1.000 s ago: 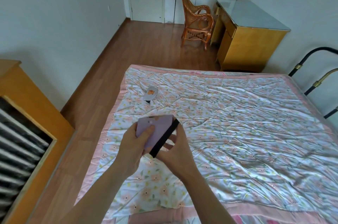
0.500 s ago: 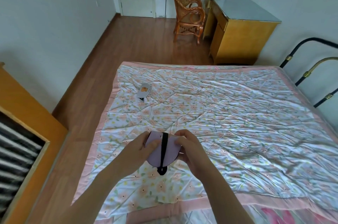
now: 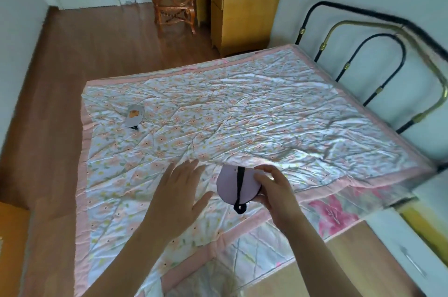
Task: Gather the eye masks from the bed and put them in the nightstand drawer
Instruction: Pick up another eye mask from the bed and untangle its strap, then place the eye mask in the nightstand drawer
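Step in hand: gathering, judged about half done; one eye mask is in hand, one remains on the bed, and nothing has reached the drawer.
Lilac eye mask (image 3: pixel 230 185): folded into a rounded pad with its black strap (image 3: pixel 240 190) running down the middle and looping below; it is held in the air above the near edge of the bed (image 3: pixel 266 127).
Right hand (image 3: pixel 271 190): its fingers (image 3: pixel 264 179) are closed on the right edge of the lilac eye mask, thumb and fingertips pinching it.
Left hand (image 3: pixel 178 197): spread wide and flat, fingers apart, holding nothing, hovering over the quilt just left of the held mask.
Grey eye mask (image 3: pixel 134 115): lying on the quilt near the bed's far left side, an orange patch on its face, a bit of dark strap showing beneath it; well apart from both hands.
Nightstand: a white surface with what may be a drawer front (image 3: pixel 409 258) shows at the lower right; I cannot tell whether a drawer is open.
Next move, as I judge it: the free left hand reaches forward and left across the quilt for the grey mask, while the right keeps its pinch so the fold does not spring open.
Risk: the dangling strap loop could snag on the way to the drawer.
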